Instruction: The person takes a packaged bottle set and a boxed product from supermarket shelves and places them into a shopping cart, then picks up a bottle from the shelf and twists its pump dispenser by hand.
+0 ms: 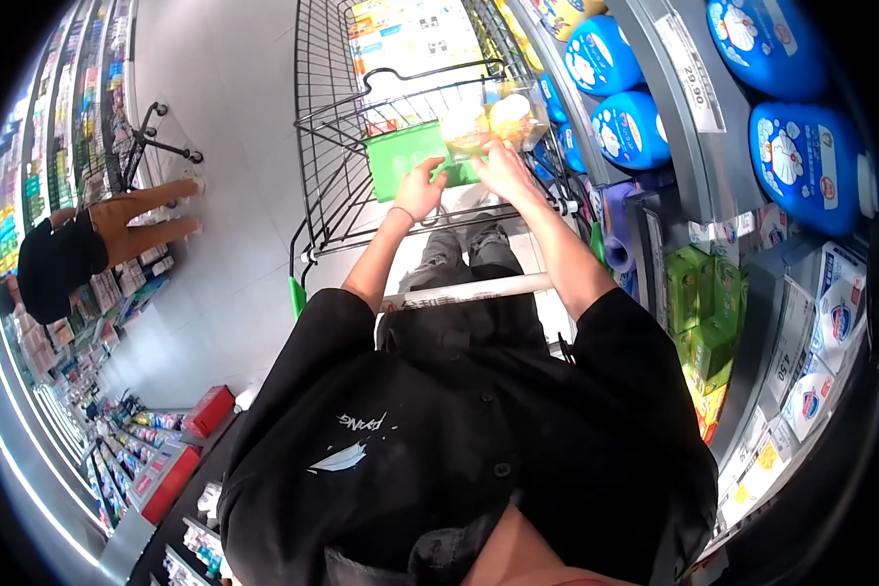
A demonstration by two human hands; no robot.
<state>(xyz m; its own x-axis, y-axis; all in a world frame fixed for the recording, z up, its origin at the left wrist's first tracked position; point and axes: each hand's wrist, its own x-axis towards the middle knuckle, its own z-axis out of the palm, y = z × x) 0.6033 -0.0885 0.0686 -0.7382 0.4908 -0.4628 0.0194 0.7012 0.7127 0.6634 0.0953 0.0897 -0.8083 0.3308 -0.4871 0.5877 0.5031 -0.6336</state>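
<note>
By the shopping cart's (498,287) near right corner, the right hand's (503,174) fingers meet the clear pack (514,115), perhaps steadying it, grip unclear, while the left hand (418,193) hangs loosely open over the green box (391,166) along the near edge.

The shopping cart (308,176) is an open mesh of thin, dark metal wire, smooth and slightly shiny. Across its near end runs a smooth, pale plastic handle (479,287) with green plastic ends. Inside the cart, the green box (391,174) looks smooth-faced, and the clear package (514,115) is glossy, see-through plastic catching white glare. Right of the cart, the blue bottles (811,161) are glossy moulded plastic, beside a smooth grey shelf edge (676,132) carrying a printed paper-like price label (691,73). Left of the cart, the floor (244,88) is smooth, pale tile with a soft sheen. Nearest the wearer, the black shirt (439,410) is matt cloth.
</note>
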